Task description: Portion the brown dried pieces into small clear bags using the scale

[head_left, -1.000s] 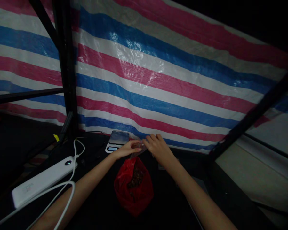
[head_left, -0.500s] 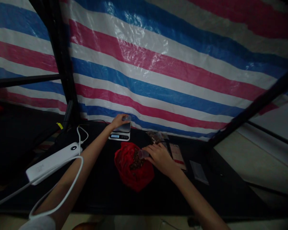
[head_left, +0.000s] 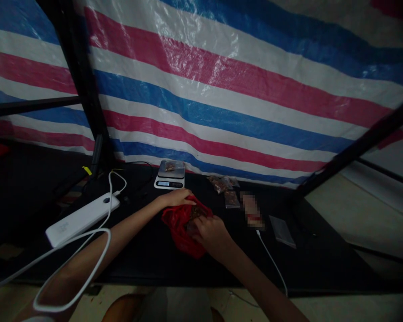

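Note:
My left hand (head_left: 177, 197) lies on the upper edge of a red plastic bag (head_left: 178, 228), gripping its rim. My right hand (head_left: 211, 233) reaches into the bag's mouth, close to the dark brown dried pieces (head_left: 196, 212) inside. Its fingers hide whatever they may hold. A digital kitchen scale (head_left: 169, 175) stands beyond the bag, apart from both hands, with a small heap of brown pieces (head_left: 169, 167) on its metal platform.
Small filled packets (head_left: 219, 184) lie right of the scale on the black table (head_left: 154, 268), with a blurred packet (head_left: 251, 210) and a clear flat sleeve (head_left: 282, 231) beyond. A white power bank (head_left: 82, 219) and white cables lie left. A striped tarp (head_left: 201, 89) rises behind.
Brown pieces now sit on the scale. My left hand has moved from above the scale to the bag, and my right hand has moved into the bag's mouth. The view has tilted downward.

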Action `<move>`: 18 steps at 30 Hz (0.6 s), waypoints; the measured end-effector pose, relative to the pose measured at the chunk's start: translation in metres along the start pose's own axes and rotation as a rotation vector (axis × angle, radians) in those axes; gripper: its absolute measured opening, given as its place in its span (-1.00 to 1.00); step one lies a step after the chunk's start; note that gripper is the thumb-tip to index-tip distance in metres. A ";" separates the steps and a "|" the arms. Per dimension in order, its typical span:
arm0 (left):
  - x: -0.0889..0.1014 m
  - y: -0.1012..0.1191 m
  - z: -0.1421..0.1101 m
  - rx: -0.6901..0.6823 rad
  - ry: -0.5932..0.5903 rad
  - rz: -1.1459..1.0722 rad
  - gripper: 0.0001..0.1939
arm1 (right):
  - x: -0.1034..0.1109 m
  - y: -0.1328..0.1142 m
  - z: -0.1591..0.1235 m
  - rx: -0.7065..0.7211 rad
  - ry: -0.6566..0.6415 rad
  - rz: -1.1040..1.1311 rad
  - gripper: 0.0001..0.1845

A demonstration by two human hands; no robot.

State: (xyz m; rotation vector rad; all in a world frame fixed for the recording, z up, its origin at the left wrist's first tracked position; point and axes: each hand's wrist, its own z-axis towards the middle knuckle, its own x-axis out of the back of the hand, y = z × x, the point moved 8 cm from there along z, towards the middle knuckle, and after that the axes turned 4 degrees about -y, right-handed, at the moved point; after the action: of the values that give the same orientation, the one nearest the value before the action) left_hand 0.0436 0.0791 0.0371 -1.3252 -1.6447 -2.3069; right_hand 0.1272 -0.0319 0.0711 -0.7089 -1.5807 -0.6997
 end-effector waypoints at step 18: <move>0.010 0.010 0.005 0.065 0.189 -0.154 -0.67 | -0.024 0.048 0.007 -0.417 0.037 0.006 -0.77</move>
State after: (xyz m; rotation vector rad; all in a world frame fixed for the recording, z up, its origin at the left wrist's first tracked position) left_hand 0.0450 0.0827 0.0518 -0.9660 -1.7989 -2.3515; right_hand 0.1622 0.0024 0.0492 -0.9972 -1.4110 -1.0482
